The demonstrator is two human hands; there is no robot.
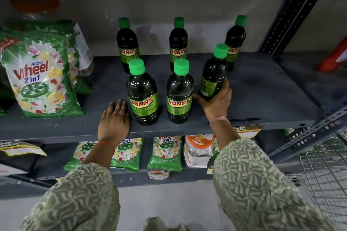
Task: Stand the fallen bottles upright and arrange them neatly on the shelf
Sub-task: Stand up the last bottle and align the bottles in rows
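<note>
Several dark bottles with green caps and "SUNNY" labels stand on the grey shelf (262, 88). Three stand in a back row: left (127, 45), middle (178, 43), right (235, 41). Two stand upright in front: left (142, 93) and middle (179, 93). A third front bottle (213, 75) leans slightly, its label turned away, and my right hand (217, 102) grips its base. My left hand (115, 119) lies flat, palm down, on the shelf's front edge beside the front left bottle, holding nothing.
A green "Wheel" detergent bag (40, 78) stands at the shelf's left with a clear jar (82, 47) behind it. More detergent bags (165, 154) and a jar (199, 151) sit on the lower shelf. A wire basket (326, 180) is at lower right, a perforated upright (296, 9) at right.
</note>
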